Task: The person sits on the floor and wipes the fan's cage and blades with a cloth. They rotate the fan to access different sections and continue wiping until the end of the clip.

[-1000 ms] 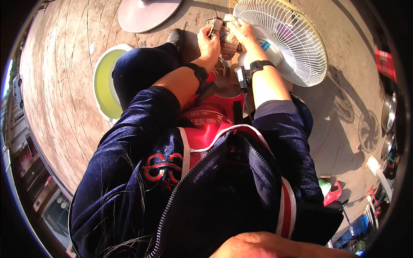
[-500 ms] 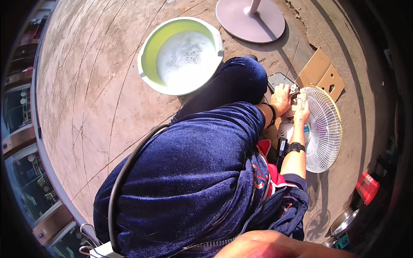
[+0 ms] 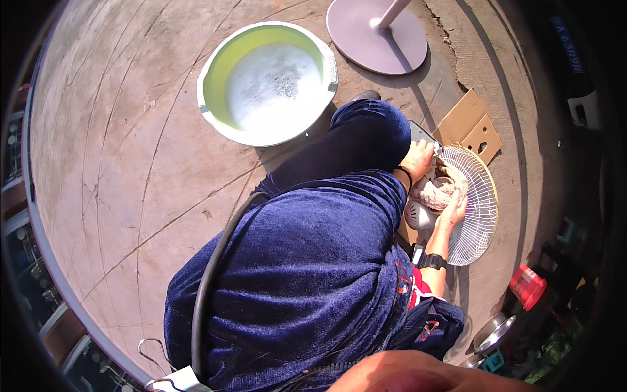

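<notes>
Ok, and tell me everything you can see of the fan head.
The fan head has a round guard of thin, pale wires, metal by the look of it, with a yellowish rim. Its white, rounded housing, with dark slots, is on the side toward the person. It sits beside brown cardboard. A bunched pinkish cloth lies against it under the right hand; whether fingers touch the wires is unclear.

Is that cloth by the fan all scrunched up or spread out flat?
Scrunched up: the cloth is bunched in thick, rumpled folds against the right hand, at the fan.
</notes>
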`<state>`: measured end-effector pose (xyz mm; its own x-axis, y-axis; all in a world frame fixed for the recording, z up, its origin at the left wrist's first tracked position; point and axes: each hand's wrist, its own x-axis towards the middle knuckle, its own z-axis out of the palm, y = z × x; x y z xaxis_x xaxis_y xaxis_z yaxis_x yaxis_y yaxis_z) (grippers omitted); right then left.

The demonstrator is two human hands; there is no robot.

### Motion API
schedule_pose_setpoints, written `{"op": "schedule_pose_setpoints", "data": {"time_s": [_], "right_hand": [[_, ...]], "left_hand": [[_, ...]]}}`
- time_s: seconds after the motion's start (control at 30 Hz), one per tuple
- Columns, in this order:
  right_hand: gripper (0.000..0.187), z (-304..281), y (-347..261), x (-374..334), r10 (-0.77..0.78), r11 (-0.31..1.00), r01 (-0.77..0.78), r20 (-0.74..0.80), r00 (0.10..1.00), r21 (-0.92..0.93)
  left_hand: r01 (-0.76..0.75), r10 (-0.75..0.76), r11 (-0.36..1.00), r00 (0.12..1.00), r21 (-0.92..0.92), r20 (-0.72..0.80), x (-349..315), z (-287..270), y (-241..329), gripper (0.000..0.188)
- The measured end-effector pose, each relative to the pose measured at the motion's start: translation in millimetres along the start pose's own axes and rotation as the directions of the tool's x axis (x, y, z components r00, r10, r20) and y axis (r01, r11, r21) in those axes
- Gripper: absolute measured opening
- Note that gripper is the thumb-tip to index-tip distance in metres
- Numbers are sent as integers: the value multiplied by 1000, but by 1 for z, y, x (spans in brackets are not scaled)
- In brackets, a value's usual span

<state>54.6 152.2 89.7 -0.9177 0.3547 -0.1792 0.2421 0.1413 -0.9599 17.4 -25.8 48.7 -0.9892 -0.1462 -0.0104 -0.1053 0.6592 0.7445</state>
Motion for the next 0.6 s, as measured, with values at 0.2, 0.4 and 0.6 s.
{"op": "schedule_pose_setpoints", "data": {"time_s": [0.2,0.4,0.6], "right_hand": [[48,-5,-27,-11,13,1000,-12,68,998,-12],[45,-5,-35,-19,-9,998,7,-44,999,-58],[38,-16,-50,-20,-1,995,21,-209,978,96]], "left_hand": [[24,-27,995,999,-93,-30,-1,-10,5,29],[80,-80,997,996,8,-28,4,-2,6,27],[105,-103,994,993,-31,48,3,7,1,31]]}}
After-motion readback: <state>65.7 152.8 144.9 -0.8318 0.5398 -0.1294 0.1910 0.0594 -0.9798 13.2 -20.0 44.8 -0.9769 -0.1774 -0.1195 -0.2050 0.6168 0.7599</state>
